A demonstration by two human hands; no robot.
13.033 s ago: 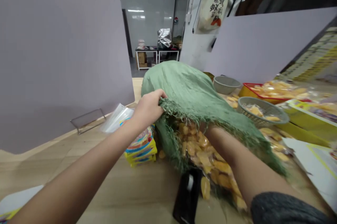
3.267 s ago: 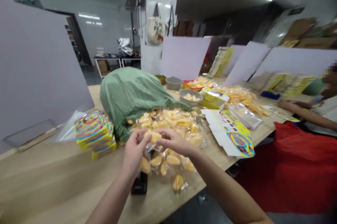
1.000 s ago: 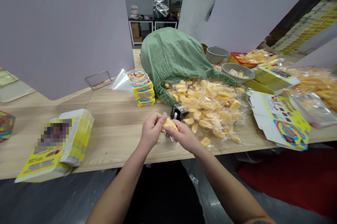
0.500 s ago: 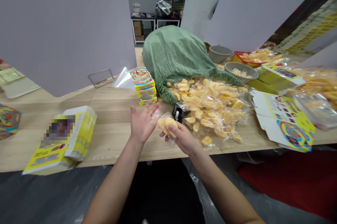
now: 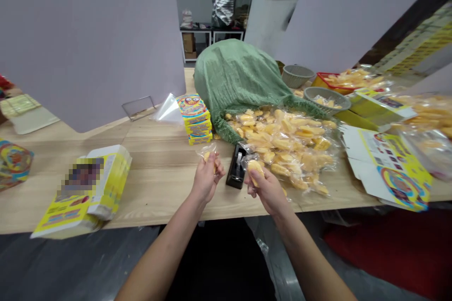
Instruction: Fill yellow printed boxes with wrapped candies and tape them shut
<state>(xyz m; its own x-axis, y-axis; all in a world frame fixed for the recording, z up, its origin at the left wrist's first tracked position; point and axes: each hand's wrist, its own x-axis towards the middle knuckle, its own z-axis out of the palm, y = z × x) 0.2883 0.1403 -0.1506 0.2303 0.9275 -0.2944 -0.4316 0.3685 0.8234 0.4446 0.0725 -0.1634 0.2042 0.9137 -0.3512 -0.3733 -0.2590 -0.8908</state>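
Just below the middle of the frame, the left hand (image 5: 206,177) is raised over the front edge of the wooden worktop (image 5: 158,169). Its grip is closed on a small clear-wrapped yellow snack (image 5: 208,155), which is pinched between thumb and fingertips with the wrapper's edge sticking up. To the right of it, the right hand (image 5: 267,189) is held at about the same height. Its grip is closed round a second wrapped snack (image 5: 254,167), which is carried just above the worktop edge. The two hands are kept apart, and between them a black tape dispenser (image 5: 236,172) is seen standing on the worktop.

Right of centre, a heap of wrapped yellow snacks (image 5: 287,143) is spread out, spilling from the mouth of a green sack (image 5: 236,75) that is slumped behind it. Just left of the sack's mouth a stack of colourful boxes (image 5: 195,118) is piled, with a clear plastic bag (image 5: 168,110) beside it. At the lower left a bundle of flat yellow cartons (image 5: 86,188) is laid near the worktop edge. At the right a flattened printed carton (image 5: 391,164) is spread open. Behind it a grey basket (image 5: 326,99) holding a few snacks is set. The upper left of the frame is filled by a pale partition board (image 5: 88,32).
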